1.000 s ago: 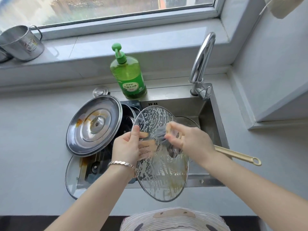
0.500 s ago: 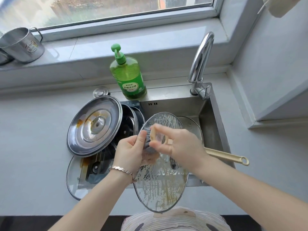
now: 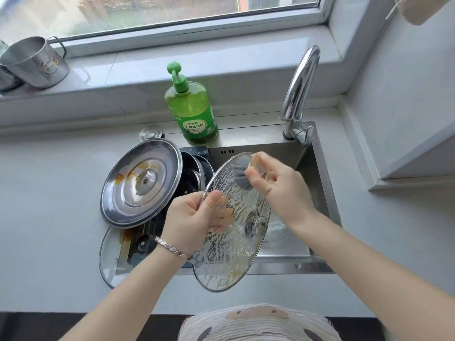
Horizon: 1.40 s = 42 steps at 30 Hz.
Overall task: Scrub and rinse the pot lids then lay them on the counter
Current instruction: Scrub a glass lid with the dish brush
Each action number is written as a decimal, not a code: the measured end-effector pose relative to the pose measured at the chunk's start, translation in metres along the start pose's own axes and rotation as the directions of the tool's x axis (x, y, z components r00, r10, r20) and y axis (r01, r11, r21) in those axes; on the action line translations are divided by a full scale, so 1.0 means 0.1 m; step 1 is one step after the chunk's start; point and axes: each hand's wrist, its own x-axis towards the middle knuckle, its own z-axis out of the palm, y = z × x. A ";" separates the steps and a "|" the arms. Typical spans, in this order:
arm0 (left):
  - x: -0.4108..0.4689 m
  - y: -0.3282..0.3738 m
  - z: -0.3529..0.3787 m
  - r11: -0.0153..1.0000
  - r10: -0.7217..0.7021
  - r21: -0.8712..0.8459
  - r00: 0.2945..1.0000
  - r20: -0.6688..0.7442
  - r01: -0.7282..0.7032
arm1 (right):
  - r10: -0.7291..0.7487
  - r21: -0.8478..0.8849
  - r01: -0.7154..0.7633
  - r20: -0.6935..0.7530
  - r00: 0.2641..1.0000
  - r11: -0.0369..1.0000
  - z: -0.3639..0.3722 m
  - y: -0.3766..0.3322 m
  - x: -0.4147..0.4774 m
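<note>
Single view, from a wide-angle camera worn on the head, facing forward and steeply down onto the sink (image 3: 278,153) set in the table (image 3: 49,205). The left hand (image 3: 189,217) and right hand (image 3: 283,188) lie close below the lens, mid-frame; the window (image 3: 172,11) spans the top edge.

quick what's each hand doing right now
Left hand: closed, gripping the rim of the soapy glass lid.
Right hand: closed, holding the scrub brush against the lid's upper part.
</note>
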 end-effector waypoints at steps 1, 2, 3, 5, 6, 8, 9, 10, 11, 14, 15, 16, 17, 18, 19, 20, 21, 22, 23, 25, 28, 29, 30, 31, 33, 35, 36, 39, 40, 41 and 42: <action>0.01 0.01 -0.01 1.000 0.017 0.007 1.000 -0.010 -0.017 | -0.095 -0.021 0.096 0.050 0.994 0.995 0.04 -0.11 -0.10; 0.02 0.01 -0.03 1.000 0.028 0.013 1.000 -0.013 -0.027 | -0.169 -0.025 0.172 0.093 0.981 0.985 0.06 -0.22 -0.20; 0.03 0.01 -0.04 1.000 0.024 0.007 1.000 -0.012 -0.023 | -0.202 -0.034 0.207 0.098 0.974 0.978 0.06 -0.24 -0.22; 0.03 0.03 -0.04 0.999 -0.012 -0.034 1.000 0.008 0.012 | -0.116 0.001 0.116 0.025 0.993 0.993 0.01 -0.11 -0.06; 0.02 0.03 -0.03 0.999 -0.021 -0.043 1.000 0.018 0.022 | -0.030 0.032 0.032 -0.037 0.999 0.999 -0.03 0.01 0.05; 0.00 0.03 0.01 0.999 -0.015 -0.037 1.000 0.018 0.016 | 0.061 0.040 -0.058 -0.074 0.995 0.997 -0.06 0.14 0.11; -0.01 0.02 0.02 0.999 -0.009 -0.036 1.000 0.013 0.010 | 0.016 0.021 -0.015 -0.046 0.999 1.000 -0.04 0.09 0.04; -0.01 0.01 0.02 0.999 -0.003 -0.037 1.000 0.013 0.004 | -0.070 0.000 0.070 -0.003 0.998 0.998 -0.01 -0.01 -0.06; 0.00 0.01 0.01 0.999 0.002 -0.034 1.000 0.015 -0.001 | -0.158 -0.015 0.159 0.044 0.986 0.987 0.03 -0.09 -0.17; -0.01 -0.01 -0.01 0.999 -0.010 -0.046 0.999 0.042 0.012 | -0.118 0.025 0.117 0.013 0.993 0.993 0.02 0.03 -0.14; -0.01 -0.01 -0.02 0.998 -0.018 -0.065 0.998 0.053 0.021 | -0.020 0.040 0.022 -0.062 0.998 0.999 0.00 0.19 -0.04; -0.02 -0.02 -0.02 0.996 -0.023 -0.085 0.998 0.058 0.028 | 0.091 0.069 -0.083 -0.115 0.989 0.994 -0.04 0.30 0.03; -0.02 -0.02 -0.02 0.994 -0.030 -0.103 0.998 0.058 0.036 | 0.144 0.076 -0.135 -0.138 0.980 0.988 -0.05 0.39 0.03; -0.03 -0.02 -0.02 0.992 -0.037 -0.117 0.998 0.056 0.043 | 0.141 0.075 -0.132 -0.131 0.981 0.988 -0.04 0.40 -0.03; -0.03 -0.02 -0.03 0.991 -0.041 -0.126 0.998 0.050 0.047 | 0.073 0.060 -0.068 -0.092 0.993 0.996 -0.02 0.33 -0.12; -0.03 -0.02 -0.04 0.990 -0.042 -0.132 0.998 0.042 0.047 | -0.026 0.046 0.028 -0.040 0.999 0.999 0.02 0.22 -0.23; -0.02 -0.02 -0.05 0.991 -0.040 -0.129 0.999 0.036 0.044 | -0.114 0.025 0.114 0.021 0.993 0.993 0.04 0.12 -0.33; -0.02 -0.03 -0.06 0.992 -0.035 -0.120 0.999 0.038 0.040 | -0.164 0.006 0.164 0.059 0.985 0.986 0.03 0.10 -0.38; -0.02 -0.02 -0.06 0.993 -0.031 -0.115 0.998 0.046 0.036 | -0.176 -0.018 0.177 0.060 0.983 0.984 0.00 0.13 -0.34; -0.02 0.00 -0.06 0.991 -0.027 -0.130 0.998 0.061 0.035 | -0.047 0.009 0.047 -0.042 0.998 0.999 -0.09 0.33 -0.17; -0.04 0.04 -0.05 0.987 -0.007 -0.162 0.998 0.062 0.017 | 0.119 0.068 -0.112 -0.110 0.987 0.991 -0.19 0.48 -0.12; -0.04 0.04 -0.06 0.983 -0.012 -0.181 0.998 0.058 0.023 | 0.058 0.058 -0.054 -0.061 0.996 0.997 -0.18 0.41 -0.19; -0.04 0.04 -0.07 0.978 -0.025 -0.204 0.998 0.049 0.035 | -0.029 0.062 0.028 0.010 1.000 0.998 -0.16 0.33 -0.28; -0.03 0.03 -0.09 0.973 -0.039 -0.225 0.998 0.042 0.048 | -0.090 0.070 0.085 0.077 0.993 0.994 -0.14 0.28 -0.35; -0.02 0.02 -0.11 0.962 -0.053 -0.266 0.998 0.046 0.063 | -0.053 0.013 0.053 0.076 0.996 0.999 -0.18 0.34 -0.31; -0.02 0.03 -0.11 0.958 -0.040 -0.282 0.997 0.067 0.057 | 0.101 0.006 -0.101 -0.048 0.994 0.995 -0.26 0.51 -0.19; -0.01 0.04 -0.11 0.956 -0.031 -0.290 0.997 0.075 0.051 | 0.131 0.007 -0.131 -0.078 0.988 0.991 -0.27 0.55 -0.19; 0.01 0.07 -0.12 0.946 -0.011 -0.324 0.997 0.074 0.035 | -0.034 -0.043 0.035 0.024 0.999 0.998 -0.25 0.38 -0.36; 0.01 0.08 -0.13 0.948 -0.008 -0.318 0.998 0.067 0.029 | -0.057 -0.029 0.059 0.063 0.996 0.998 -0.25 0.35 -0.41; 0.01 0.08 -0.13 0.949 -0.008 -0.314 0.998 0.065 0.028 | -0.027 -0.010 0.028 0.065 0.998 1.000 -0.26 0.38 -0.40; 0.01 0.09 -0.12 0.949 -0.012 -0.315 0.998 0.062 0.031 | 0.047 0.002 -0.047 0.041 0.998 0.999 -0.28 0.47 -0.36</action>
